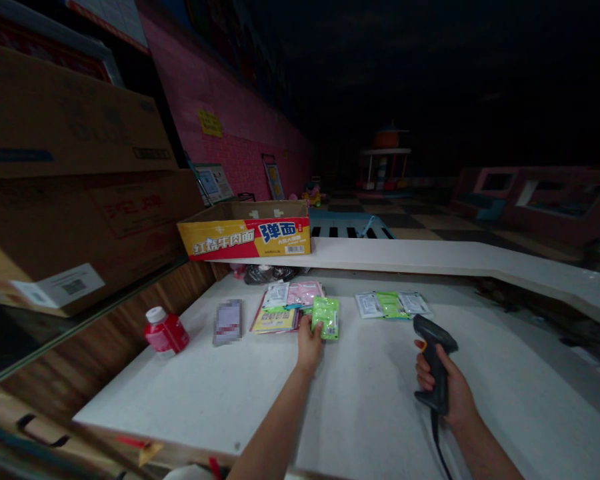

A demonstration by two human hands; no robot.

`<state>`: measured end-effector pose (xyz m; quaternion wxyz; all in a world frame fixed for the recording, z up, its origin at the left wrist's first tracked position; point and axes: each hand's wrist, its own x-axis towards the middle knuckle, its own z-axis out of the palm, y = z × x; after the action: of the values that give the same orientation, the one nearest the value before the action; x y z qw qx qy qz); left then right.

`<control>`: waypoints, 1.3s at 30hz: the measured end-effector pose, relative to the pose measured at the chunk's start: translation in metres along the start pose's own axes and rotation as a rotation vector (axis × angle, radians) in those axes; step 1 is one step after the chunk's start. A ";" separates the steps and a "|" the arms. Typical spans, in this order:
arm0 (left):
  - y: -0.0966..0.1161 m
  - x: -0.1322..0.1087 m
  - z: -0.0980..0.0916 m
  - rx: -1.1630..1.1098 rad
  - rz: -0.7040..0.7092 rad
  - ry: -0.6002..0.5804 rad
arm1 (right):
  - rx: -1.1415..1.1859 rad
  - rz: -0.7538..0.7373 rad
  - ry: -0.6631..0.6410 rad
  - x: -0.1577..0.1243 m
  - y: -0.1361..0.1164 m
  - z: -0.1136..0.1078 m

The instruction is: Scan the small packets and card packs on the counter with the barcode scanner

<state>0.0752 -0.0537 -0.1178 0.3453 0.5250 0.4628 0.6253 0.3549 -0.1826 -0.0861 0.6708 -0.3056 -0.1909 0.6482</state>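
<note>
Barcode scanner (436,370) is gripped in right hand (456,392); green sachet (329,312) is pinched by left hand (310,345) at right edge of packet pile (275,321); silver-and-green sachets (392,305) are laid farther right; carton (245,240) printed "红烧牛肉面", "弹面" is set on ledge (395,253).

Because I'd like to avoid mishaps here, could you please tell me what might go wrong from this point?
The green packet in the left hand appears to overlap the pile of packets, so moving it might drag others along. The cord, hanging below the scanner in the right hand and running out of view, could snag. The pink bottle, near the left edge of the white tabletop, might be knocked off.
</note>
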 end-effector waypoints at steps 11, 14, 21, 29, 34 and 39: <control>-0.008 -0.001 0.003 -0.008 0.000 -0.025 | -0.368 0.133 -0.011 -0.023 0.017 0.044; -0.005 -0.001 0.003 0.002 -0.001 -0.016 | -0.480 0.161 -0.040 -0.038 0.024 0.065; 0.006 -0.002 0.001 0.063 0.014 -0.023 | -0.511 0.175 -0.025 -0.054 0.035 0.088; 0.014 -0.003 0.004 0.070 -0.080 -0.023 | -0.490 0.175 -0.020 -0.052 0.038 0.087; 0.008 -0.003 0.002 0.038 -0.055 -0.060 | -0.482 0.164 -0.032 -0.051 0.038 0.084; 0.004 -0.001 0.002 0.054 -0.049 -0.040 | -0.431 0.169 -0.045 -0.038 0.029 0.068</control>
<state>0.0779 -0.0551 -0.1142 0.3556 0.5347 0.4853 0.5934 0.2852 -0.2099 -0.0496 0.5290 -0.4419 -0.3136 0.6531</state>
